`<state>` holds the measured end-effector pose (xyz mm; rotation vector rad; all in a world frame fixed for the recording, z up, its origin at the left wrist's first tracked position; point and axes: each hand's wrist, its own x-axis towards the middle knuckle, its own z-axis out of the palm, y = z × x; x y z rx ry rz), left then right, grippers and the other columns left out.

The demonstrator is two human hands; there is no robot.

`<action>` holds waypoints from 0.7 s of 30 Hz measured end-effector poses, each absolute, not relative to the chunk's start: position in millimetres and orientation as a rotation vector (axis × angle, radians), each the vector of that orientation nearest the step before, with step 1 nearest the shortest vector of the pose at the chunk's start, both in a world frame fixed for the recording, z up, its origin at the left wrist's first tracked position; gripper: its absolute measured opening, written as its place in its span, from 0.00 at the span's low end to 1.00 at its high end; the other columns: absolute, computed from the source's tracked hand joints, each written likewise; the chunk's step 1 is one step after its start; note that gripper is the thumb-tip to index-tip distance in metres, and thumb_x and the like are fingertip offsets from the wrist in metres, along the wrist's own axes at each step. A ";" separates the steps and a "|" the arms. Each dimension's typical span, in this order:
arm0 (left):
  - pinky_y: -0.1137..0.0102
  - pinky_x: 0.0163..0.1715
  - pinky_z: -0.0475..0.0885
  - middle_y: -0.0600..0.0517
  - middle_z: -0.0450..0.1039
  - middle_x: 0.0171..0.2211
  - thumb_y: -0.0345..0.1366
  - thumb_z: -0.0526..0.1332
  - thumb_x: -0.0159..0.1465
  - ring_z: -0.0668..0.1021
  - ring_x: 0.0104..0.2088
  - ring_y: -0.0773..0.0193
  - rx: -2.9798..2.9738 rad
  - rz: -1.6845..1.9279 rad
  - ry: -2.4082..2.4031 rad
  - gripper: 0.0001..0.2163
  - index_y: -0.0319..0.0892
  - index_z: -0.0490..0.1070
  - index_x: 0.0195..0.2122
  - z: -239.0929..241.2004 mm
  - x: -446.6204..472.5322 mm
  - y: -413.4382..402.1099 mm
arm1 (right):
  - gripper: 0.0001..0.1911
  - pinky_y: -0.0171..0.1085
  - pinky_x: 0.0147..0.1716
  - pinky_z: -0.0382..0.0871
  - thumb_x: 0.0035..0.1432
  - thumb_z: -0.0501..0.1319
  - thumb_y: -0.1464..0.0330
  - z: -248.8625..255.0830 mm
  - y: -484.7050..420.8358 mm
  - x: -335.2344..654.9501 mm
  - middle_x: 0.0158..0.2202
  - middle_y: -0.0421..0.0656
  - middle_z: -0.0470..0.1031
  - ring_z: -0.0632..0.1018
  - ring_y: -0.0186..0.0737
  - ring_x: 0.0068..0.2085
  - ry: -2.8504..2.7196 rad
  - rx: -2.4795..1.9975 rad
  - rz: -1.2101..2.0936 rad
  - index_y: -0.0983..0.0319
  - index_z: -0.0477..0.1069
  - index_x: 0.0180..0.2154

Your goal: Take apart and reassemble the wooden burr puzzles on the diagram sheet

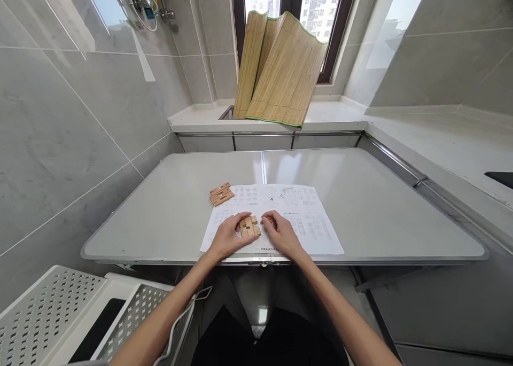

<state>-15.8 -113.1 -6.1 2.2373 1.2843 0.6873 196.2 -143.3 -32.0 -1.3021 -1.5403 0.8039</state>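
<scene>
A small cluster of interlocked wooden puzzle pieces (250,226) rests on a printed instruction sheet (316,227) near the table's front edge. My left hand (229,236) curls around the cluster's left side, fingers closed on it. My right hand (280,232) sits just right of the cluster, fingers bent and touching its right edge. A second group of wooden pieces (221,194) lies apart on the table at the sheet's upper left corner, away from both hands.
The grey folding table (380,205) fills the middle, between tiled walls. A rolled bamboo mat (276,67) leans against the window on the white counter (332,117) behind. A white perforated rack (60,312) stands at lower left.
</scene>
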 end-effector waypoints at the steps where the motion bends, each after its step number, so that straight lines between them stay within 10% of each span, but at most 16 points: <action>1: 0.62 0.43 0.75 0.47 0.80 0.50 0.53 0.71 0.59 0.79 0.42 0.54 2.244 0.693 1.296 0.31 0.47 0.71 0.61 -5.2 -18.8 -112.2 | 0.13 0.41 0.41 0.70 0.71 0.54 0.59 -32.1 -142.8 196.2 0.40 0.43 0.82 0.79 0.44 0.40 -1.532 -1.307 0.801 0.58 0.73 0.43; 12: 0.65 0.37 0.73 0.53 0.80 0.36 0.58 0.71 0.56 0.77 0.33 0.58 2.094 0.843 1.790 0.33 0.47 0.74 0.59 3.3 -79.3 -105.5 | 0.11 0.40 0.36 0.68 0.68 0.56 0.61 -32.4 -143.2 196.9 0.37 0.43 0.81 0.78 0.44 0.38 -1.537 -1.298 0.811 0.58 0.74 0.42; 21: 0.60 0.46 0.75 0.46 0.82 0.51 0.57 0.71 0.56 0.82 0.46 0.48 1.904 0.833 2.050 0.31 0.47 0.74 0.58 8.0 -82.1 -90.1 | 0.10 0.40 0.36 0.67 0.67 0.56 0.62 -31.2 -144.9 196.5 0.36 0.42 0.81 0.77 0.44 0.36 -1.558 -1.308 0.800 0.58 0.74 0.41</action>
